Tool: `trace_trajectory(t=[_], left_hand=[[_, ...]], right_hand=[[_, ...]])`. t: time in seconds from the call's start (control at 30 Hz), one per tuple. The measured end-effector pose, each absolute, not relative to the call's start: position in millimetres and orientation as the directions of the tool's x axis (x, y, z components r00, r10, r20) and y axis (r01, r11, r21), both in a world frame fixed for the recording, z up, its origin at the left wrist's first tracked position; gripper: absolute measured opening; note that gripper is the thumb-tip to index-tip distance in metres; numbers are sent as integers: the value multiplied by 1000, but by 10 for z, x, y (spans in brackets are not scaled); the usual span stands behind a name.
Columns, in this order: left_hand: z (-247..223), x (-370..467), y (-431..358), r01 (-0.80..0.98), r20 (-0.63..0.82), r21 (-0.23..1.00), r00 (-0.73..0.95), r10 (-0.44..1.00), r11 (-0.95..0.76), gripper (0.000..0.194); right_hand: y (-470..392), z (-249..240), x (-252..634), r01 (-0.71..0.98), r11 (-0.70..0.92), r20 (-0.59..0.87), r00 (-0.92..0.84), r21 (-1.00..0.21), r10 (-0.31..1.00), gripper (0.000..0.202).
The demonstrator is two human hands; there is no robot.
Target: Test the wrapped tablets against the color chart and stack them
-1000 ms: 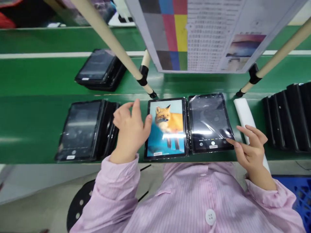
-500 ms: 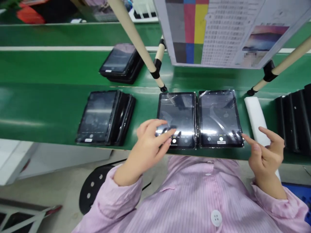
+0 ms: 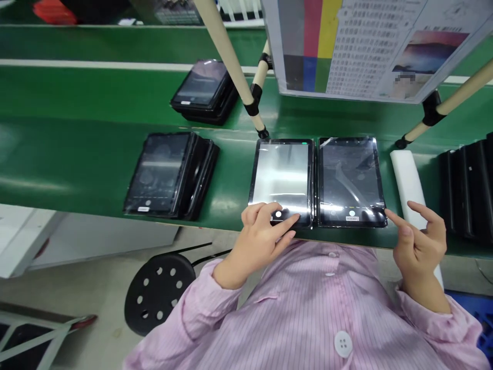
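Observation:
Two black tablets lie side by side, screens up, near the front edge of the green bench. The left tablet (image 3: 283,174) glows pale grey, with a white round button low on its screen. My left hand (image 3: 264,234) is over its lower edge, fingers apart, the index fingertip on the screen at the lower right. On the right tablet (image 3: 349,180) the screen is dark, with a small white label near its bottom and wrinkled clear film over it. My right hand (image 3: 421,244) is beside it, index finger stretched to its lower right corner, holding nothing.
Stacked tablets (image 3: 162,172) lie to the left, with another stack (image 3: 204,87) behind. A white block (image 3: 409,185) and a row of upright black tablets (image 3: 468,190) stand to the right. A chart board (image 3: 365,51) on beige poles (image 3: 227,51) overhangs the bench. A black stool (image 3: 159,288) is below.
My left hand has moved right along the left tablet's lower edge. That tablet's screen has turned from dark to pale grey. My right hand stays by the right tablet's corner.

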State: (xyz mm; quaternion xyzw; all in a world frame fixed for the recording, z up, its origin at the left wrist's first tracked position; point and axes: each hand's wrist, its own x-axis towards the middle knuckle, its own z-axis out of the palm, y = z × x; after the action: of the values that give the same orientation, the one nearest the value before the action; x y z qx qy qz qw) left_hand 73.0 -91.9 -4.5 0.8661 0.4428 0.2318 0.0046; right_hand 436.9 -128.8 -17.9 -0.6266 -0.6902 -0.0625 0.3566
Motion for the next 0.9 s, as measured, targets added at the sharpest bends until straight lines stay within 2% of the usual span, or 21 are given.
trace_trajectory(t=[0.1,0.43,0.5,0.57,0.63,0.67,0.7,0.77,0.83,0.9], left_hand=[[-64,728,-930,760,432,216,489,758,-613,32],[-114,652,-962,750,466,236,470,750,-617,29],[-152,575,-917,770,453,253,441,775,-586,33],[-228,442,-852,799,382,318,385,841,-510,59],[-339,278,-789,823,227,407,328,917,-395,103],[-403,200,-763,828,141,446,311,940,-340,120],[-466,134,-744,825,71,480,302,951,-298,129],[-577,51,-723,806,10,537,290,957,-250,132],[-648,34,-722,777,29,585,265,964,-231,132],[-676,61,-727,759,55,615,228,972,-213,134]], right_hand=[[-1286,-179,4366,893,216,631,92,-394,770,36],[-1217,-208,4282,916,213,583,28,-341,812,34],[-1184,-236,4342,937,132,553,74,-323,830,34],[-1156,-314,4502,956,-55,468,190,-287,863,37],[-1151,-448,4748,951,-234,329,292,-204,898,62],[-1163,-523,4887,949,-276,255,307,-150,917,73],[-1183,-593,5025,957,-270,201,287,-109,936,75],[-1246,-669,5260,976,-192,193,210,-106,958,67],[-1318,-605,5400,976,-151,256,188,-156,948,62],[-1365,-390,5413,962,-177,327,239,-207,914,73]])
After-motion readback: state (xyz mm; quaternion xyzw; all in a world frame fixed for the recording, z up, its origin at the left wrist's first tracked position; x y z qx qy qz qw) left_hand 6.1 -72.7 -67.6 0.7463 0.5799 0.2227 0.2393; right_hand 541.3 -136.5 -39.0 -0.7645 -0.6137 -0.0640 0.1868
